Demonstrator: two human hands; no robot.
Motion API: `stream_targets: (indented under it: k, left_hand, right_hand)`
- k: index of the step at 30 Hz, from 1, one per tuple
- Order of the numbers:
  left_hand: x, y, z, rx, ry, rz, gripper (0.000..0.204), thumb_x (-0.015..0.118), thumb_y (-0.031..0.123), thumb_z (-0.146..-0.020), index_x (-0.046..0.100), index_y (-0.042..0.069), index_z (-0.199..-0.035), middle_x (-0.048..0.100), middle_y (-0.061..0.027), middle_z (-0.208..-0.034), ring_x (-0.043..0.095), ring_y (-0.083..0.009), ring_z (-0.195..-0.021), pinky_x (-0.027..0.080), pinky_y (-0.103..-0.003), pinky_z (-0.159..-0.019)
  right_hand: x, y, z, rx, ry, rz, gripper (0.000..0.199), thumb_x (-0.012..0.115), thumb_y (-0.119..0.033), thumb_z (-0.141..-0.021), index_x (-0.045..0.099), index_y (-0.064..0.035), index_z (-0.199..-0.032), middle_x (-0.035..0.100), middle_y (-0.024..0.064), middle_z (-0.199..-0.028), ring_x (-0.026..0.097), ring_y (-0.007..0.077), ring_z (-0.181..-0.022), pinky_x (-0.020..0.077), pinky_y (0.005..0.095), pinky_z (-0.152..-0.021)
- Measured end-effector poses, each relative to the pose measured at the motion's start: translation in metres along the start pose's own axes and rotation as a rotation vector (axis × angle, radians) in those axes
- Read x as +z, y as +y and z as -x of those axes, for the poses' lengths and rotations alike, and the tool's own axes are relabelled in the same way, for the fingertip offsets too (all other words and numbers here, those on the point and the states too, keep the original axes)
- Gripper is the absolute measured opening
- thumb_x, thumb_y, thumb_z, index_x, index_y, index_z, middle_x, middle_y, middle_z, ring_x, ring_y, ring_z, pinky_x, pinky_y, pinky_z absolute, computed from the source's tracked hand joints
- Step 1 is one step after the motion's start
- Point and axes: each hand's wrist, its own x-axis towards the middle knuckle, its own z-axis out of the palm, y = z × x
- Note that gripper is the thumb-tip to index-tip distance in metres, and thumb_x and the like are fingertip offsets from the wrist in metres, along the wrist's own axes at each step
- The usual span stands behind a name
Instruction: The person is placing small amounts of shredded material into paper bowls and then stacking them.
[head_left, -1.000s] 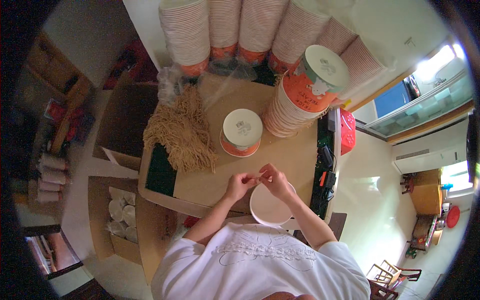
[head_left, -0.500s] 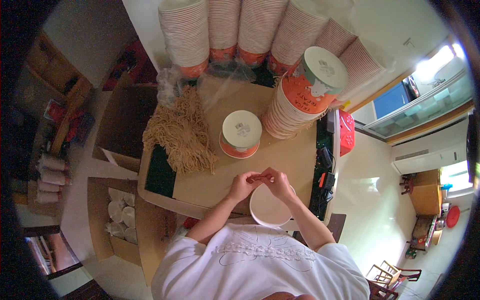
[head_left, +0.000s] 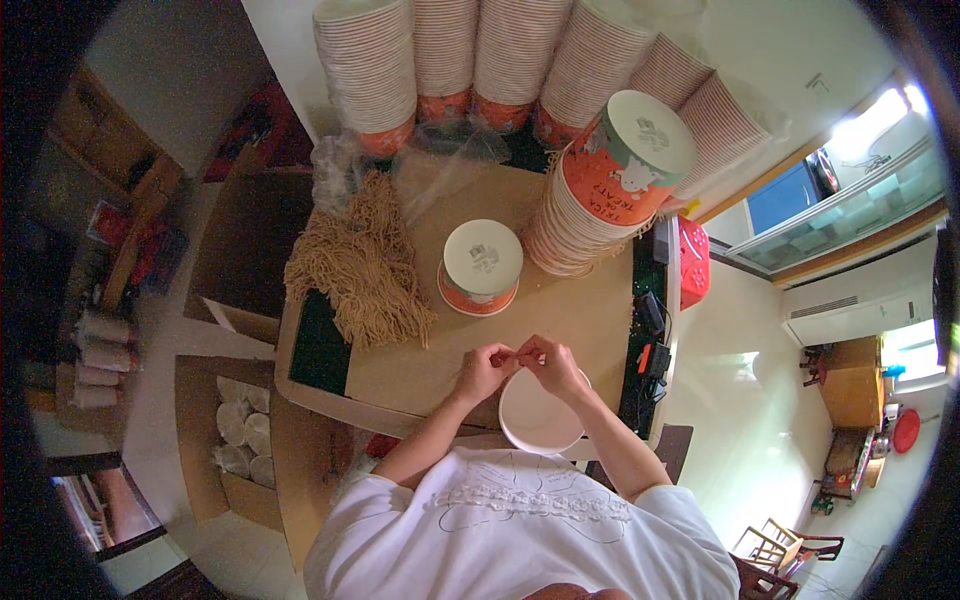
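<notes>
An empty white paper bucket point(head_left: 541, 412) lies at the table's near edge against my shirt, its open mouth facing up. At its far rim my left hand point(head_left: 485, 372) and my right hand point(head_left: 553, 368) meet, fingertips pinched together. Whatever sits between the fingers is too small to make out. Just beyond them a short pile of orange buckets point(head_left: 483, 262) stands upside down, white base up. Left of it spreads a heap of tan twine cords point(head_left: 362, 265).
At the right back rises a tilted stack of orange buckets point(head_left: 620, 180) with cords at the rims. Several tall wrapped stacks point(head_left: 365, 70) line the wall. Black adapters point(head_left: 652, 362) lie along the right edge. An open carton point(head_left: 235, 440) of wrapped goods stands on the left.
My fingers have shifted slightly at the bucket's far rim, with the right fingertips drawn in closer to the left. Buckets and cords lie as before.
</notes>
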Motion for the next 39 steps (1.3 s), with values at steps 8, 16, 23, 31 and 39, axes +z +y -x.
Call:
stream_targets:
  k: [8,16,23,31,39]
  left_hand:
    - [-0.006,-0.007,-0.003,-0.193,-0.069,0.141,0.011,0.061,0.012,-0.079,0.063,0.002,-0.084,0.064,-0.0033,-0.071,0.059,-0.0085,-0.062,0.046,-0.022,-0.054]
    - [-0.014,-0.003,-0.001,-0.309,-0.098,0.395,0.012,0.053,0.008,-0.084,0.062,0.003,-0.089,0.063,-0.0029,-0.075,0.052,-0.0048,-0.055,0.04,-0.018,-0.046]
    - [-0.013,-0.006,-0.001,-0.364,-0.104,0.317,0.011,0.056,0.01,-0.083,0.062,0.002,-0.087,0.061,-0.0014,-0.071,0.05,-0.0049,-0.053,0.04,-0.02,-0.043]
    - [-0.004,-0.022,-0.003,-0.16,-0.01,0.338,0.007,0.059,0.008,-0.08,0.06,0.003,-0.084,0.061,-0.0014,-0.069,0.05,-0.0048,-0.054,0.042,-0.021,-0.046]
    - [-0.014,-0.013,-0.006,-0.212,-0.013,0.284,0.006,0.059,0.006,-0.08,0.062,0.002,-0.084,0.062,-0.0023,-0.071,0.051,-0.0048,-0.056,0.041,-0.019,-0.049]
  right_hand:
    - [-0.001,-0.007,0.0,-0.121,0.06,0.056,0.011,0.061,-0.009,-0.075,0.059,-0.0012,-0.083,0.06,0.0117,-0.07,0.06,0.0206,-0.065,0.047,0.0311,-0.06]
    - [-0.001,-0.009,-0.001,-0.086,0.094,0.113,0.009,0.06,-0.01,-0.074,0.059,-0.0021,-0.077,0.061,0.0162,-0.073,0.061,0.03,-0.069,0.0478,0.037,-0.06]
    - [-0.001,-0.01,-0.001,-0.111,0.106,0.108,0.009,0.061,-0.01,-0.074,0.06,-0.0017,-0.077,0.06,0.0149,-0.07,0.059,0.0262,-0.064,0.0467,0.0342,-0.057]
    - [-0.002,-0.009,0.001,-0.086,0.079,0.147,0.009,0.058,-0.011,-0.076,0.059,-0.0017,-0.077,0.06,0.0165,-0.073,0.06,0.0309,-0.069,0.0471,0.0371,-0.06]
    - [-0.003,0.005,-0.004,-0.197,-0.016,0.183,0.009,0.059,-0.01,-0.073,0.062,-0.0027,-0.078,0.06,0.0139,-0.077,0.059,0.0295,-0.072,0.0471,0.0368,-0.064]
